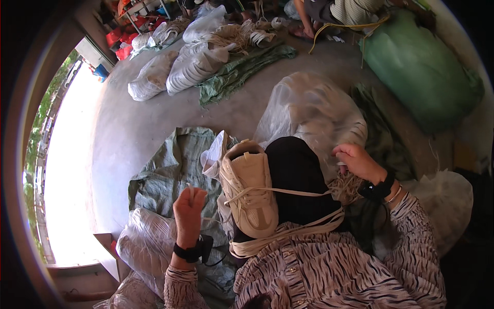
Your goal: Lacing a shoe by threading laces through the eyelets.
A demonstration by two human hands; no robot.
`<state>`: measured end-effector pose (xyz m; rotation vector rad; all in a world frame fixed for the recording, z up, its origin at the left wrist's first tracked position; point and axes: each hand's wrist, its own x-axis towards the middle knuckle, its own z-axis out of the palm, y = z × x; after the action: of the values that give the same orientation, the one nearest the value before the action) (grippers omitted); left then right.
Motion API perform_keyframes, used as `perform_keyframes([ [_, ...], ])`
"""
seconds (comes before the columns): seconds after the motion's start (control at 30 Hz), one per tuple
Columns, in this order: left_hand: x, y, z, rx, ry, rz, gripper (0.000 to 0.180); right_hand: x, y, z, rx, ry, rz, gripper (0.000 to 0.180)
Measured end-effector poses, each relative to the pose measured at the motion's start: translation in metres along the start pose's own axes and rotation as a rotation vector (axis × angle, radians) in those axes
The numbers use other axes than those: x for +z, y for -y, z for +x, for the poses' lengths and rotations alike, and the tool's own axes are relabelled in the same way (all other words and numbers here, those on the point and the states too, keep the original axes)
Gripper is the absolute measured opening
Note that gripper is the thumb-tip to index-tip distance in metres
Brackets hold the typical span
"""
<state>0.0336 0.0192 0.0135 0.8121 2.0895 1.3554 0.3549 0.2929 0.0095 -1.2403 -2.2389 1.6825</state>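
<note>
Cream shoe [248,188] rests toe-down on lap, propped against black-clad knee [296,175] so eyelets face up for lacing. Left hand [189,208] raised beside shoe, grip narrow, pinching lace end [191,191] taut. Right hand [356,160] out to other side, fingers curled on lace [296,192], pulling slack across knee. Spare laces [288,230] draped over lap, within reach. Clear bags of laces [311,110] just behind knee.

We see a cream-coloured sneaker [248,188] resting on a black-clad knee, toe pointing toward the wearer, upper facing up. Its cream lace [288,192] is partly threaded through the eyelets; one end runs taut to the right, another to the left. Loose flat laces [288,232] lie bundled just below the shoe.
</note>
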Motion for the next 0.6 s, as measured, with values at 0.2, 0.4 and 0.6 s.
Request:
perform_keyframes([
  [0.2,0.051,-0.046,-0.003,0.688,0.241,0.650,0.023,0.047,0.074,0.005,-0.087,0.237,0.380,0.026],
  [0.4,0.058,-0.045,-0.006,0.467,0.218,0.657,0.013,0.075,0.086,0.015,-0.150,0.412,0.376,0.027],
  [0.6,0.025,-0.036,-0.002,-0.004,0.382,0.180,0.023,0.098,0.072,0.018,-0.398,0.264,0.001,0.031],
])
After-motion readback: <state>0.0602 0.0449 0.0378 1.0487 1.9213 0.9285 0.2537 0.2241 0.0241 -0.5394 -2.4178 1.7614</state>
